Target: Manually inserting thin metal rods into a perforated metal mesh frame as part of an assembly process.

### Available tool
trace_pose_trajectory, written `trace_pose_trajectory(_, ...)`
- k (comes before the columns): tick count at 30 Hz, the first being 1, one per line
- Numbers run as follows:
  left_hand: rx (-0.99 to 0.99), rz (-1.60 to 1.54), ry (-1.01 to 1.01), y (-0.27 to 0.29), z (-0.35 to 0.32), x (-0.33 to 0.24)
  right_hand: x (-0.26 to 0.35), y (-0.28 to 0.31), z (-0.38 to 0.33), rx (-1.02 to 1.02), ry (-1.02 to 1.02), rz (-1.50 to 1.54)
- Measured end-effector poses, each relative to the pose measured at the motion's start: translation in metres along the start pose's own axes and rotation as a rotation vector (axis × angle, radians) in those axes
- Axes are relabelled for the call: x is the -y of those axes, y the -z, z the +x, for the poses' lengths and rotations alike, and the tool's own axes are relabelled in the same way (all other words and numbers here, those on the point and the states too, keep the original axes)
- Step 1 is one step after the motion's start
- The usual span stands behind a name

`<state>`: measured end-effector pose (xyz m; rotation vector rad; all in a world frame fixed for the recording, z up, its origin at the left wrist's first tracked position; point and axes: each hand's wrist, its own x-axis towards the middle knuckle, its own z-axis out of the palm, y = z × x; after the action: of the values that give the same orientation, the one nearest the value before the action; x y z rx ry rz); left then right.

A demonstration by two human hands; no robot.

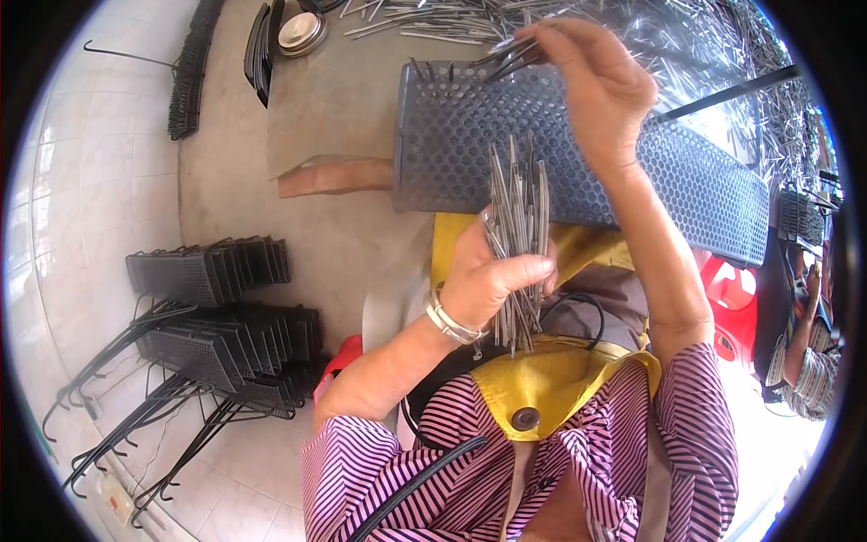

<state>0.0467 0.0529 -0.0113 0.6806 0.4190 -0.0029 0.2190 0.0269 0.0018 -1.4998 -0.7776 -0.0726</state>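
Observation:
My left hand [481, 278] is closed around a thick bundle of slim, pointed grey metal pieces [517, 194], which stand roughly upright in front of my waist. Stretched up and away, my right hand [603, 86] pinches a few similar dark slim metal pieces [517, 59] between thumb and fingers. They are just above the far edge of a dark perforated metal rack [709, 185]. This rack lies across in front of me, over my yellow apron [533, 384]. Several slim pieces [433, 77] stand in holes near its far left corner. The exact kind of metal piece is unclear.
Loose metal pieces [433, 23] spread over the far worktable [334, 117]. A brownish strip [334, 176] lies left of the rack. Stacked black perforated racks [217, 352] with hooked rods stand at lower left. A red plastic seat [727, 312] and another person's arm [799, 339] are at right.

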Motion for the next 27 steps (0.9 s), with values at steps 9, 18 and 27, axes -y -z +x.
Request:
trace_pose_trajectory(9,-0.007,0.000,0.000,-0.001,0.000,-0.001,0.008,0.006,0.001,0.129,0.085,-0.265)
trace_pose_trajectory(18,-0.018,-0.015,0.010,-0.003,0.001,-0.003,0.024,0.009,0.023,0.378,0.121,-0.388)
trace_pose_trajectory(27,-0.019,-0.042,0.047,-0.001,0.002,-0.003,0.024,-0.002,0.038,0.470,0.013,-0.272)
